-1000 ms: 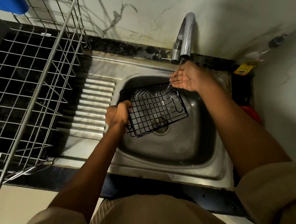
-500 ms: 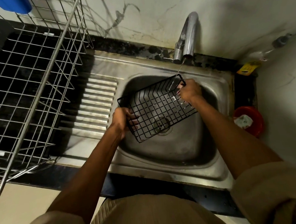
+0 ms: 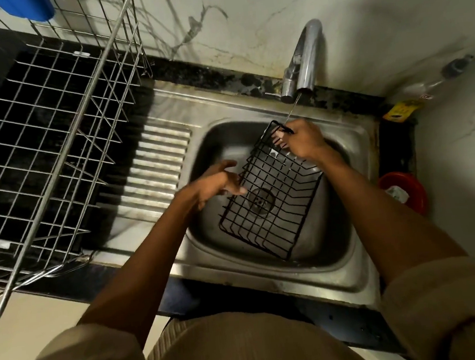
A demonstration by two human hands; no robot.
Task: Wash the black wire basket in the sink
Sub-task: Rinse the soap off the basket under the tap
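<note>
Over the sink (image 3: 365, 280), one black basket (image 3: 271, 197), now tipped steeper than half a second ago. Left hand (image 3: 216, 186) off it, fingers spread loose beside its edge. Right hand (image 3: 303, 141) gripping the top corner under one thin tap (image 3: 304, 60) stream.

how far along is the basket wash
Done: black wire basket is over the sink under a thin stream from the tap. In hand: right hand grips its far corner; left hand open beside it. Left: finishing the wash; no soap visible.
</note>
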